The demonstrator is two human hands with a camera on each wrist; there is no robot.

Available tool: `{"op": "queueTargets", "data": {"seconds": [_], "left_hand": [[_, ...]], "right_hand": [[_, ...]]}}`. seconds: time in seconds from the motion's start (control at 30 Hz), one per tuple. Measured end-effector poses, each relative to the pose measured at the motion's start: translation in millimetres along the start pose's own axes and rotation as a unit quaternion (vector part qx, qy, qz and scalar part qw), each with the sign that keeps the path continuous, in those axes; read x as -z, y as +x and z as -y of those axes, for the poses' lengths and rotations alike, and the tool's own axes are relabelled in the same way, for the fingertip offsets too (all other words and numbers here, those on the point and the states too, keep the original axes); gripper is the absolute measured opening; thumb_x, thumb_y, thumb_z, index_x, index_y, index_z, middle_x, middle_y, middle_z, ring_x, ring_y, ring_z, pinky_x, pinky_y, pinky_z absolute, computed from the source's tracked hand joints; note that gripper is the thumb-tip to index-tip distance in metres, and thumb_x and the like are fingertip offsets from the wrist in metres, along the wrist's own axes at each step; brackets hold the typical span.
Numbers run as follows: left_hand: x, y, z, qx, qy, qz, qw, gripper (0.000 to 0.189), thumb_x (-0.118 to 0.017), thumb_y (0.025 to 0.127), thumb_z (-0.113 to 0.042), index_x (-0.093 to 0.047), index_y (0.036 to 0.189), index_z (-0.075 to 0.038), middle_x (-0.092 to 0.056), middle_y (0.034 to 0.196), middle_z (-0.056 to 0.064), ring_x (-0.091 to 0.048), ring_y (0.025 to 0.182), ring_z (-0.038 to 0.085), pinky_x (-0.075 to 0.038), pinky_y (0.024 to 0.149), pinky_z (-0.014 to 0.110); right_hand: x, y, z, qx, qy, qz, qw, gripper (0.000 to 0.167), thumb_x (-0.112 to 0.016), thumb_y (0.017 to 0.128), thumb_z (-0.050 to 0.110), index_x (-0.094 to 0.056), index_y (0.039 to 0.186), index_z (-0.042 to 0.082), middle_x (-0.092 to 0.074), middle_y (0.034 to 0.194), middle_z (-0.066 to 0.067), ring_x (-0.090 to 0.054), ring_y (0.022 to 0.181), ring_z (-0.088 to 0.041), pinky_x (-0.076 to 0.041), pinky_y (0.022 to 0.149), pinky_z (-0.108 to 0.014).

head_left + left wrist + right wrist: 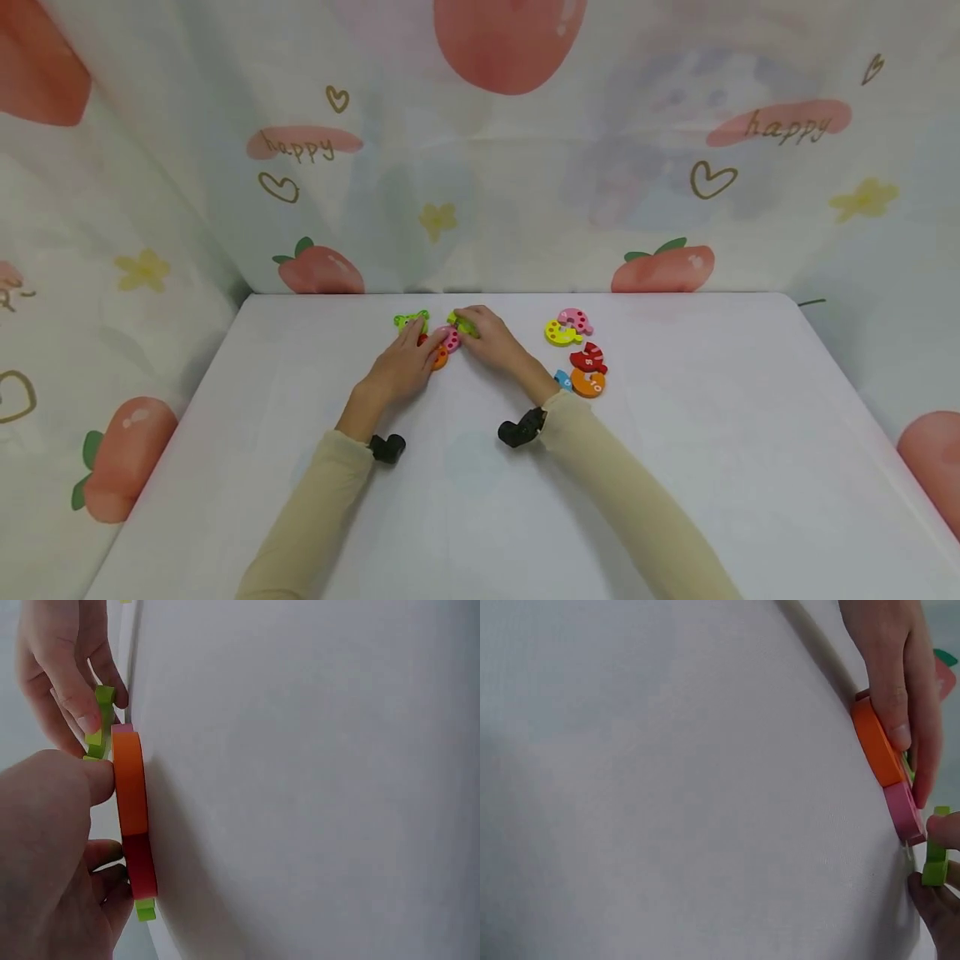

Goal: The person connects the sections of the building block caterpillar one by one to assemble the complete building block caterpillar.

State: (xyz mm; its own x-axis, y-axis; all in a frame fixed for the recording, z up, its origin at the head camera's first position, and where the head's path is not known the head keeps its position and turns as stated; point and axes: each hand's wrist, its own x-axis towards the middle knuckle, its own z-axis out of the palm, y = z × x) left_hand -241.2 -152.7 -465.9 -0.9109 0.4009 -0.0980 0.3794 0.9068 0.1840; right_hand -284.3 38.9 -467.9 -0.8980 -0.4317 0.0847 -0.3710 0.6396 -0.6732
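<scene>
My left hand (pixel 399 367) lies over a joined row of small flat puzzle pieces, its fingers stretched out on top. Under and beside it show a green animal-head piece (pixel 405 322), a red piece (pixel 140 866), an orange piece (pixel 131 784) and a dotted pink piece (pixel 452 338). The left thumb touches the orange piece in the left wrist view. Just right of the pink one, my right hand (pixel 491 340) pinches a green piece (pixel 935 851) between thumb and fingers. That green piece is raised on edge close to the pink piece's end.
To the right lie more pieces: a pink one (pixel 577 320) against a yellow one (pixel 559 334), then a striped red one (pixel 588 358), a numbered orange one (pixel 589 383) and a blue one (pixel 563 380) partly hidden by my right forearm. A printed curtain (pixel 480 192) stands behind the white table (pixel 690 467).
</scene>
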Motion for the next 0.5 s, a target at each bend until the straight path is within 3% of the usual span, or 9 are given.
{"op": "queueTargets", "data": {"seconds": [0.17, 0.4, 0.5], "left_hand": [[0.9, 0.4, -1.2, -0.015, 0.005, -0.016, 0.9997, 0.049, -0.042, 0.104, -0.027, -0.034, 0.152, -0.02, -0.024, 0.157, 0.023, -0.026, 0.147, 0.037, -0.033, 0.115, 0.05], [4.0, -0.7, -3.7, -0.014, -0.007, -0.014, 0.9998, 0.049, -0.045, 0.103, -0.026, -0.036, 0.151, -0.019, -0.029, 0.156, 0.02, -0.028, 0.147, 0.034, -0.034, 0.115, 0.049], [6.0, -3.1, -3.1, -0.035, -0.015, -0.014, 0.9992, 0.048, -0.048, 0.102, -0.023, -0.039, 0.149, -0.014, -0.034, 0.155, 0.015, -0.03, 0.146, 0.034, -0.034, 0.114, 0.05]], "right_hand": [[2.2, 1.8, -1.9, 0.0, -0.013, 0.01, 0.9999, 0.045, -0.057, 0.097, 0.013, -0.049, 0.14, 0.003, -0.047, 0.142, -0.021, -0.046, 0.134, -0.033, -0.035, 0.115, -0.045], [3.0, 7.1, -6.9, 0.022, -0.035, 0.019, 0.9989, 0.044, -0.057, 0.097, 0.012, -0.049, 0.139, 0.0, -0.046, 0.143, -0.022, -0.044, 0.135, -0.035, -0.034, 0.116, -0.046], [3.7, 8.5, -7.2, 0.032, -0.038, 0.03, 0.9983, 0.045, -0.056, 0.097, 0.011, -0.048, 0.14, 0.0, -0.046, 0.144, -0.022, -0.043, 0.136, -0.036, -0.032, 0.117, -0.046]]}}
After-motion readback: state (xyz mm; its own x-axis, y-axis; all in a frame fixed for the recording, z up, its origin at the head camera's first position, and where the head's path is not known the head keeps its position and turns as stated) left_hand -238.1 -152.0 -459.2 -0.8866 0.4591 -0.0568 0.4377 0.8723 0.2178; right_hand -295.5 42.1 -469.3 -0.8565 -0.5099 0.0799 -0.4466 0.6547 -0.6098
